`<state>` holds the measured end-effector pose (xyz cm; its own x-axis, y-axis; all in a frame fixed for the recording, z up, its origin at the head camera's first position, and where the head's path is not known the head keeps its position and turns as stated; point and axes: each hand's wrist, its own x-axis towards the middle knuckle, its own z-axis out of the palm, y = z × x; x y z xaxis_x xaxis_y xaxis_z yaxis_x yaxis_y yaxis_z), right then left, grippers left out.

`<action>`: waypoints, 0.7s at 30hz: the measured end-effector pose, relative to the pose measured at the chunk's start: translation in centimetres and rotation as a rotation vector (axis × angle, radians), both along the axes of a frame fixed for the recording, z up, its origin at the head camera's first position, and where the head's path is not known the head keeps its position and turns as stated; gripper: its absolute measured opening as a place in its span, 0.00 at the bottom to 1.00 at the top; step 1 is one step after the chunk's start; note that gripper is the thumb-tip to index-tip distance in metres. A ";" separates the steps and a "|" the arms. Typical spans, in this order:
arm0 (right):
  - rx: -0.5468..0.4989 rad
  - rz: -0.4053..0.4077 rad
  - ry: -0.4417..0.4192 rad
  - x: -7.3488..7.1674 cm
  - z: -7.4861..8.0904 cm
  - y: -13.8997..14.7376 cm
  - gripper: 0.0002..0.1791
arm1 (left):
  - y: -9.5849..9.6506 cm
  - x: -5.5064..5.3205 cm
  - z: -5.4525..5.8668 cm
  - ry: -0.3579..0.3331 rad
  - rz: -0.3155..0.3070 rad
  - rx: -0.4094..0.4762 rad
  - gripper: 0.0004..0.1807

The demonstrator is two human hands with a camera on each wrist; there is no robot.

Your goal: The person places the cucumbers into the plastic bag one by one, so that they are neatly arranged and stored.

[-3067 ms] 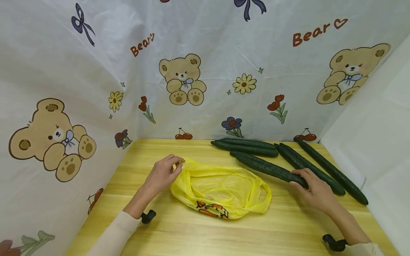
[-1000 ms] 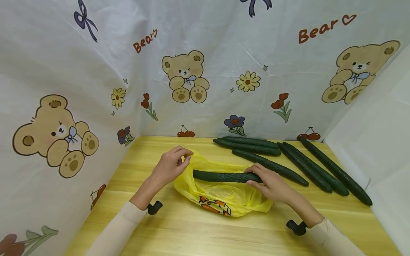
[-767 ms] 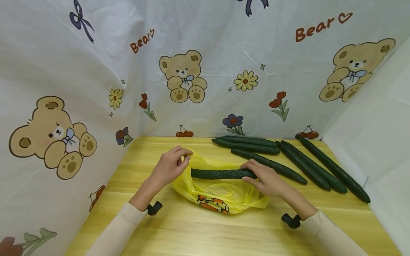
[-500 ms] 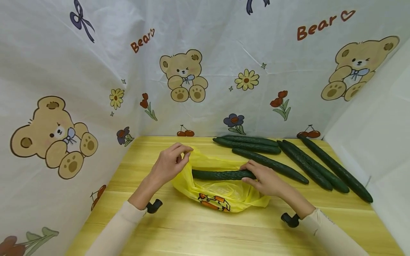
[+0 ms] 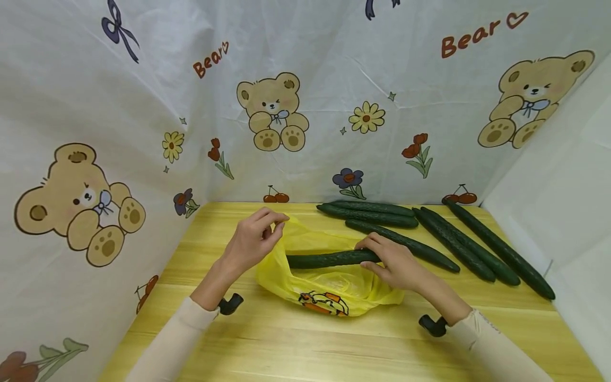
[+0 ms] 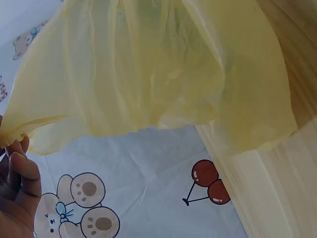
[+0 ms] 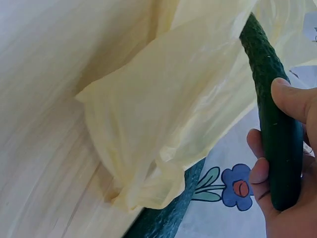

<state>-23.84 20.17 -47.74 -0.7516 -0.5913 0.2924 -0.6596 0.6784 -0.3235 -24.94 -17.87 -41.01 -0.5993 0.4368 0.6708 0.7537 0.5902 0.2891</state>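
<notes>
My left hand (image 5: 250, 241) pinches the raised left rim of a yellow plastic bag (image 5: 277, 278). In the left wrist view, its fingers (image 6: 25, 168) hold a gathered corner of the thin film (image 6: 158, 74). A dark green cucumber (image 5: 329, 259) lies level across the bag's mouth. My right hand (image 5: 393, 262) grips its right end, and the left end disappears behind the bag's rim. In the right wrist view, thumb and fingers wrap the cucumber (image 7: 277, 144) near its blunt end. An orange and black print shows on the bag's front.
Several more cucumbers lie on the wooden table (image 5: 286, 350): a pair (image 5: 372, 215) at the back, one (image 5: 410, 246) just behind my right hand, others (image 5: 458, 244) slanting at right. Bear-printed cloth (image 5: 191, 106) walls the back and left; a white panel (image 5: 573, 185) stands right.
My right hand has carried a cucumber leftward from the table's right side into the bag's mouth. My left hand has lifted the bag's rim higher. Over the last half second little has moved.
</notes>
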 end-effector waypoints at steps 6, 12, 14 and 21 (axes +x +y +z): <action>-0.019 0.022 -0.013 -0.5 0.5 -1.1 0.19 | 0.2 0.1 -0.4 0.005 -0.019 -0.003 0.09; 0.039 0.027 -0.056 -1.1 0.5 -1.9 0.19 | 0.3 0.1 -0.5 -0.002 -0.021 -0.004 0.09; 0.062 0.028 -0.067 -1.2 0.3 -1.9 0.19 | 0.2 0.1 -0.6 0.000 -0.013 -0.004 0.08; 0.140 0.009 -0.124 -1.3 -0.5 -1.5 0.21 | -0.3 0.2 -0.5 0.002 0.019 0.001 0.08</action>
